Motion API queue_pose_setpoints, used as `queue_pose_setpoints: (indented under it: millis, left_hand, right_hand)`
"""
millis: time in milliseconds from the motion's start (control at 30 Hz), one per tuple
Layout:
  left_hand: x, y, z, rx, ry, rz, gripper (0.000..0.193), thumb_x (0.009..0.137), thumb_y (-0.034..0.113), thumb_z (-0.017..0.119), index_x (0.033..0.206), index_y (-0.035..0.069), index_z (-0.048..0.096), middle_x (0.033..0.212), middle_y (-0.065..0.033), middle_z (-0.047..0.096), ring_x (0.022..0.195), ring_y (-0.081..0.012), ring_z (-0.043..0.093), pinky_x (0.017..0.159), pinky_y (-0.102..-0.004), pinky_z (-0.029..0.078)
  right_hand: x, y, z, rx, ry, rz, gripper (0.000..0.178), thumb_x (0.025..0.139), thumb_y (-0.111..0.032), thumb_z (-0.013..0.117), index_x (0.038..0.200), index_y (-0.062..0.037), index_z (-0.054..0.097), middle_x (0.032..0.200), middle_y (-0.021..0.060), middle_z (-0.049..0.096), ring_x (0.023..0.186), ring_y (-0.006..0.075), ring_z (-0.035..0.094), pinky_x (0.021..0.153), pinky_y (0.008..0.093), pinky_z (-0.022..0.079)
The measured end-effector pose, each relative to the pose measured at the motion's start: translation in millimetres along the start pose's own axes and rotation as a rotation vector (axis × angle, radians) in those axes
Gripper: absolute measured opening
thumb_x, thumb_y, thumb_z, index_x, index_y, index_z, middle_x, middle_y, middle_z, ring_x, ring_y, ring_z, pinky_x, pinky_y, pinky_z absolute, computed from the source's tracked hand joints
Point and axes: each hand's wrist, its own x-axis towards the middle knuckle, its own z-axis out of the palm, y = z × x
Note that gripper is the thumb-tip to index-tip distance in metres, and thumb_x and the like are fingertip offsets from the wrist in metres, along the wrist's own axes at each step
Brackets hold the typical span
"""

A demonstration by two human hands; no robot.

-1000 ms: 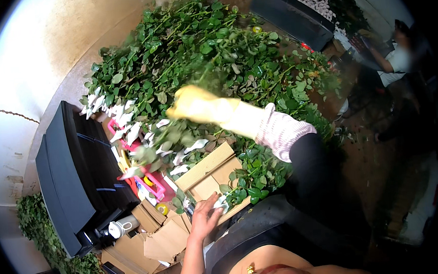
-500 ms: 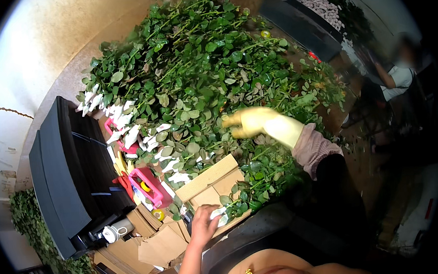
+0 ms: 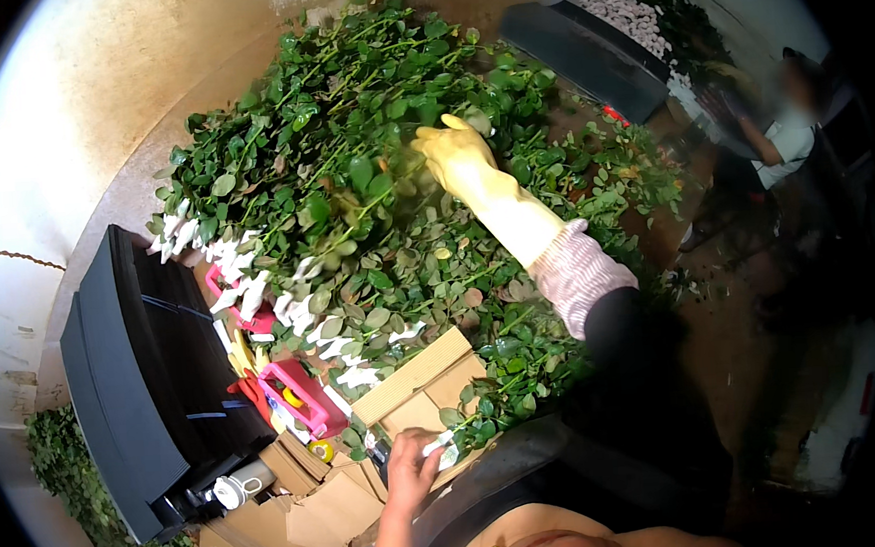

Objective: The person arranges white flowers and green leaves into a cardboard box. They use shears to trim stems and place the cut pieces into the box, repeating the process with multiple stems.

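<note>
My bare left hand point(image 3: 409, 468) is closed around a white-wrapped rose head point(image 3: 446, 451) at the near edge of a cardboard holder point(image 3: 419, 375); its leafy stems point(image 3: 505, 400) lie to the right. My right hand point(image 3: 457, 157), in a long yellow rubber glove, reaches over a large heap of leafy rose stems point(image 3: 299, 132). Its fingers are bent around a leafy rose stem point(image 3: 364, 183), which is blurred and raised above the heap. More white-sleeved rose heads point(image 3: 248, 290) line the heap's left side.
A dark bin-like stand point(image 3: 128, 373) is at the left, beside a pink basket point(image 3: 310, 397). Folded cardboard point(image 3: 332, 511) and a white-lidded bottle point(image 3: 235, 486) lie near left. Another dark stand point(image 3: 589, 54) is far right, with a seated person point(image 3: 785, 147) beyond.
My right hand has moved farther away and to the left over the heap, and a leafy rose stem is now lifted by it. My left hand keeps its hold on the wrapped rose head.
</note>
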Motion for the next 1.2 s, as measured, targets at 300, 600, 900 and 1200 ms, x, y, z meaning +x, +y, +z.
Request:
queue_pose_setpoints:
  millis: [300,600,900,1200]
  left_hand:
    - [-2.1,-1.3,-0.4,0.062,0.006,0.045,0.027,0.086,0.006,0.080,0.113,0.008,0.078,0.105,-0.0100,0.064,0.097,-0.0259,0.066,0.082,-0.0353,0.055]
    - [-6.1,-30.2,11.2,-0.092,0.148,-0.022,0.076,0.086,0.007,0.084,0.149,0.001,0.042,0.129,-0.0171,0.066,0.120,-0.0232,0.064,0.100,-0.0364,0.053]
    - [-3.0,-27.3,7.6,-0.032,0.107,0.051,0.058,0.083,0.006,0.085,0.137,0.006,0.062,0.135,-0.0157,0.060,0.117,-0.0249,0.065,0.094,-0.0344,0.057]
    - [-2.0,-19.7,6.7,-0.012,0.107,0.030,0.047,0.084,0.003,0.084,0.129,0.004,0.070,0.130,-0.0139,0.064,0.116,-0.0250,0.065,0.095,-0.0354,0.057]
  right_hand:
    - [-109.5,-75.1,-107.2,-0.059,0.288,-0.405,0.024,0.091,-0.011,0.064,0.114,-0.0129,0.069,0.069,0.0037,0.064,0.063,0.0208,0.064,0.058,0.0375,0.053]
    - [-210.0,-131.4,-145.6,0.270,-0.971,0.916,0.065,0.093,-0.070,0.059,0.114,-0.0113,0.078,0.108,0.0097,0.078,0.101,0.0299,0.074,0.090,0.0416,0.058]
    - [-263.5,-94.0,-98.0,-0.106,-1.065,0.128,0.046,0.090,-0.017,0.076,0.135,-0.0176,0.067,0.132,0.0075,0.072,0.116,0.0306,0.071,0.097,0.0367,0.057]
    - [-172.6,-89.2,-66.3,0.204,-0.442,0.267,0.040,0.102,-0.027,0.064,0.139,-0.0121,0.065,0.146,0.0123,0.061,0.134,0.0292,0.058,0.113,0.0459,0.047]
